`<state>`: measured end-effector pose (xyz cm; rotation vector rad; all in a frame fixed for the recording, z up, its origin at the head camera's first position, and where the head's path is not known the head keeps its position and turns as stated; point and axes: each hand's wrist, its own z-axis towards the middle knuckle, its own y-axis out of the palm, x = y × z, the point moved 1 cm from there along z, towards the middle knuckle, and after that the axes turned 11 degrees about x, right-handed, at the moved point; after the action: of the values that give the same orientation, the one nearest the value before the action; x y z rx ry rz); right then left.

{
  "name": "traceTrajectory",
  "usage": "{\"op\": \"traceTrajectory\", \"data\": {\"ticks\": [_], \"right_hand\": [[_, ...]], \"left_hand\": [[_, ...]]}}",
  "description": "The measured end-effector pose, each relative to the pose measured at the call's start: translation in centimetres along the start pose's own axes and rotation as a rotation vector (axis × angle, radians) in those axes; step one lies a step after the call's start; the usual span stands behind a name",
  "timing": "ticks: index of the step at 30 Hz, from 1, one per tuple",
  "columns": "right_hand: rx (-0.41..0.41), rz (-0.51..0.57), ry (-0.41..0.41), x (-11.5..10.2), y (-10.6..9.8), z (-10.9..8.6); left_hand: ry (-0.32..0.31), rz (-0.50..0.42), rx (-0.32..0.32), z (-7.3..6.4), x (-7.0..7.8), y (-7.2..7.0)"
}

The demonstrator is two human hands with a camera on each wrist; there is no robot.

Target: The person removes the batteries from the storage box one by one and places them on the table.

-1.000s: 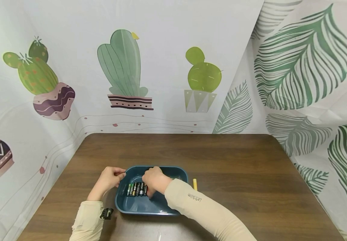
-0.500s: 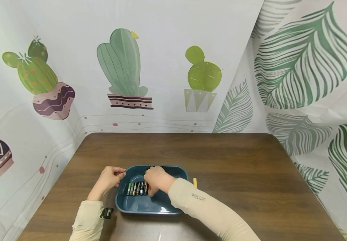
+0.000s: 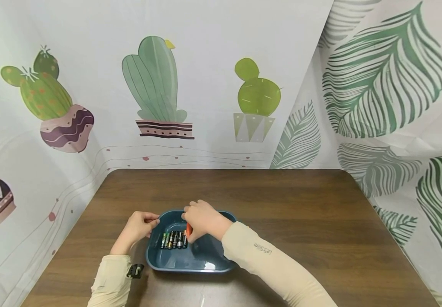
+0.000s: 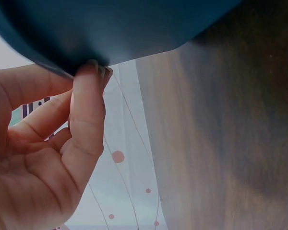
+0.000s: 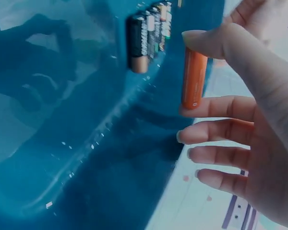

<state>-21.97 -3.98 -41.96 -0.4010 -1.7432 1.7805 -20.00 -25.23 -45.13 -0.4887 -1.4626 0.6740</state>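
A blue rectangular basin (image 3: pixel 213 269) stands on the table with several dark cylindrical batteries (image 3: pixel 174 239) lined up side by side inside. My left hand (image 3: pixel 138 226) pinches its far left rim between thumb and fingers, which the left wrist view shows from below. Over the basin, my right hand (image 3: pixel 204 218) holds an orange battery (image 5: pixel 194 76) by its two ends, thumb at one and index finger at the other. Its other fingers stay extended and apart. The orange battery is just right of the row, clear of the basin floor in the right wrist view.
The brown wooden table (image 3: pixel 301 204) extends to the right and behind the basin. A printed cloth (image 3: pixel 205 85) with cacti and leaves hangs behind it. The left wrist wears a black strap device (image 3: pixel 135 271).
My right hand has risen and shifted slightly right, bringing the orange battery into view. A yellow cylinder right of the basin is no longer visible. My left hand stays at the rim.
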Motion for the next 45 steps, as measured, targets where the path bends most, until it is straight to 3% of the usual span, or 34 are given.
{"op": "traceTrajectory", "data": {"ticks": [10, 28, 45], "right_hand": [[0.156, 0.071, 0.026, 2.3, -1.0, -1.7], [0.198, 0.117, 0.121, 5.9, -2.4, -5.3], [0.263, 0.177, 0.211, 9.0, -2.1, -9.9]], "left_hand": [[-0.011, -0.013, -0.011, 0.0, 0.2, 0.0], [-0.024, -0.018, -0.008, 0.1, 0.1, 0.2], [-0.022, -0.012, -0.006, 0.0, -0.1, 0.0]]}}
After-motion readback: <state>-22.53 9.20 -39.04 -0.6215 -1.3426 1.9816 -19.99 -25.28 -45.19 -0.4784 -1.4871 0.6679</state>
